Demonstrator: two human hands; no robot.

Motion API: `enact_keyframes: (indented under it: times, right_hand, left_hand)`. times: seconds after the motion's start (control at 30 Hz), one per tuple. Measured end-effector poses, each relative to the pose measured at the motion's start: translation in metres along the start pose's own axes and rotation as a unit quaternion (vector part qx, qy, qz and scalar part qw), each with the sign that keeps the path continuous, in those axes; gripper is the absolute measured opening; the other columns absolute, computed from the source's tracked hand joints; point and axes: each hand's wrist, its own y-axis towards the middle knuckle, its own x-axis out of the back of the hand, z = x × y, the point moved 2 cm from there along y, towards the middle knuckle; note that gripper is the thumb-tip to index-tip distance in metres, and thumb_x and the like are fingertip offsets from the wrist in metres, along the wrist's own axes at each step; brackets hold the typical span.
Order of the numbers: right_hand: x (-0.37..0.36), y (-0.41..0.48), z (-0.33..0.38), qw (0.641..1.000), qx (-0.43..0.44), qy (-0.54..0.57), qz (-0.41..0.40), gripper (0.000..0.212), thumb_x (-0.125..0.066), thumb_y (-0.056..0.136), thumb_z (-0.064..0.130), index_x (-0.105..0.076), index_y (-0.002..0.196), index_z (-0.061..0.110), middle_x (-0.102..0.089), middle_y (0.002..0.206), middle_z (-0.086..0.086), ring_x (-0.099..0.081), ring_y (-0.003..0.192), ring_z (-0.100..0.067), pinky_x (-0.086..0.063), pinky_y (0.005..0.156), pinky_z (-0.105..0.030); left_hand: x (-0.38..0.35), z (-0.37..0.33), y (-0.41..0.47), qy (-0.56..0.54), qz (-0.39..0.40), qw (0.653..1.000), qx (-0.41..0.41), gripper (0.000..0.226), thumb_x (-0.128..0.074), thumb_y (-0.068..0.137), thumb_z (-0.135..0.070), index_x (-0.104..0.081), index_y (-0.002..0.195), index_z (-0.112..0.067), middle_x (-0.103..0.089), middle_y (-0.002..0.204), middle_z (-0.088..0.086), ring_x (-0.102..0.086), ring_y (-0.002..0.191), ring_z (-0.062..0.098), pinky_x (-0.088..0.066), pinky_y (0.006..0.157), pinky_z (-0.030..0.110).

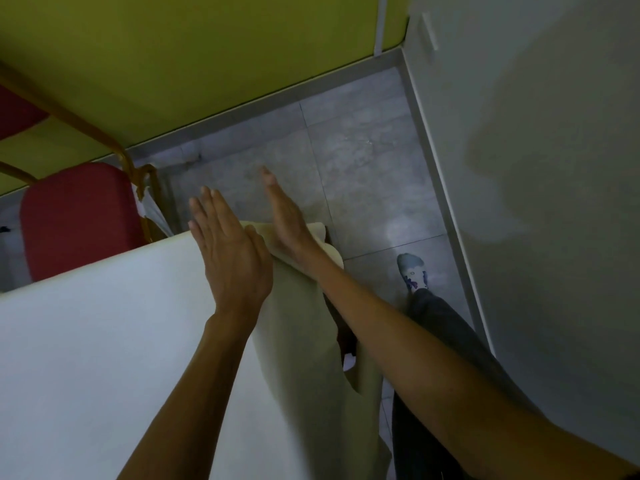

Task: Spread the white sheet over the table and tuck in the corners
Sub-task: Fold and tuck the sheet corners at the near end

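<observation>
Grey tiled floor (363,168) shows past both hands. Smooth white cloth sheet (104,341) stretches lower-left from the flat, spread left hand (232,251); its corner drapes down under the straight-fingered right hand (287,220).

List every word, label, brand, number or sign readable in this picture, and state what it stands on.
No readable text anywhere in this view.
The white sheet, red chair, yellow-green wall and floor tiles carry no lettering.
The shoe has a dark mark on top, too blurred to tell whether it is a logo or only a pattern.
</observation>
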Motion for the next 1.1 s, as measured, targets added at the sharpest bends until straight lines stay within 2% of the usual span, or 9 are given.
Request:
enact_keyframes:
  times: [0.1,0.23,0.37,0.43,0.5,0.63,0.73,0.9,1.1]
  right_hand:
    - [-0.024,-0.003,-0.054,0.992,0.016,-0.119,0.043,0.056,-0.025,0.11,0.034,-0.013,0.161,0.012,-0.01,0.17,-0.007,-0.007,0.157,-0.019,-0.003,0.128,-0.038]
    - [-0.008,-0.007,-0.092,0.989,-0.132,0.019,-0.065,0.081,-0.024,0.095,0.076,-0.039,0.153,0.022,-0.04,0.158,-0.003,-0.038,0.145,-0.02,-0.025,0.123,-0.05]
    - [0.042,0.013,-0.172,0.957,-0.237,-0.168,-0.014,0.127,-0.004,0.061,0.104,-0.034,0.154,0.022,-0.036,0.16,-0.009,-0.034,0.146,-0.03,-0.022,0.121,-0.057]
    - [0.058,0.014,-0.148,0.96,-0.236,-0.135,-0.071,0.087,-0.014,0.093,0.08,-0.042,0.149,0.019,-0.041,0.156,-0.012,-0.04,0.141,-0.028,-0.027,0.12,-0.048]
    - [0.054,0.011,-0.086,0.981,-0.155,-0.093,-0.072,0.061,-0.019,0.108,0.053,-0.029,0.158,0.02,-0.028,0.165,-0.003,-0.028,0.15,-0.018,-0.019,0.125,-0.038]
    - [0.004,-0.007,-0.018,0.997,-0.012,-0.071,0.031,0.057,-0.023,0.11,0.043,-0.02,0.16,0.017,-0.018,0.168,-0.002,-0.017,0.154,-0.012,-0.013,0.123,-0.026]
    - [-0.022,-0.015,-0.042,0.984,0.071,-0.161,0.041,0.058,-0.037,0.11,0.027,-0.013,0.16,0.009,-0.012,0.169,-0.009,-0.009,0.156,-0.019,-0.009,0.128,-0.042]
    - [-0.025,-0.009,-0.054,0.998,-0.028,-0.044,-0.016,0.066,-0.021,0.106,0.06,-0.014,0.162,0.024,-0.015,0.169,0.005,-0.015,0.155,-0.008,-0.015,0.128,-0.046]
    - [-0.005,0.012,-0.121,0.992,-0.115,-0.03,-0.036,0.074,-0.022,0.093,0.08,-0.047,0.143,0.031,-0.048,0.15,0.003,-0.044,0.139,-0.017,-0.029,0.121,-0.048]
  left_hand:
    - [0.0,-0.002,0.002,-0.01,-0.001,1.0,0.013,0.075,-0.005,0.099,-0.05,-0.01,0.157,-0.003,-0.004,0.166,0.013,0.004,0.154,0.027,-0.001,0.126,0.045]
    - [-0.004,0.003,0.003,0.003,-0.004,1.0,0.012,0.061,-0.03,0.1,-0.017,-0.013,0.156,-0.001,-0.009,0.165,0.016,0.0,0.154,0.031,-0.007,0.125,0.05]
    - [-0.003,0.002,0.003,0.0,-0.003,1.0,0.012,0.063,-0.029,0.099,-0.02,-0.012,0.156,-0.001,-0.009,0.165,0.016,0.0,0.154,0.031,-0.004,0.125,0.047]
    - [-0.002,0.002,0.002,0.001,-0.006,1.0,0.009,0.062,-0.03,0.099,-0.019,-0.012,0.156,-0.001,-0.01,0.165,0.017,-0.001,0.154,0.031,-0.006,0.125,0.047]
    - [-0.002,0.002,0.002,0.005,-0.005,1.0,0.005,0.062,-0.03,0.099,-0.02,-0.013,0.156,-0.001,-0.011,0.165,0.017,-0.001,0.154,0.031,-0.007,0.125,0.049]
    - [0.0,0.0,0.001,-0.001,0.001,1.0,0.014,0.064,-0.016,0.102,-0.035,-0.012,0.157,-0.002,-0.008,0.166,0.015,0.002,0.154,0.029,-0.004,0.125,0.048]
    - [0.005,-0.007,0.001,-0.018,-0.001,1.0,0.016,0.102,0.015,0.087,-0.073,-0.011,0.157,-0.003,-0.007,0.166,0.014,0.003,0.154,0.028,0.001,0.126,0.043]
    - [0.008,-0.012,0.002,-0.031,0.01,0.999,0.034,0.118,0.021,0.076,-0.082,-0.012,0.157,-0.004,-0.007,0.166,0.011,0.003,0.154,0.024,0.004,0.125,0.038]
    - [-0.002,0.003,0.003,-0.003,0.0,1.0,0.018,0.061,-0.023,0.101,-0.027,-0.015,0.156,-0.001,-0.013,0.165,0.015,-0.001,0.154,0.029,-0.003,0.125,0.046]
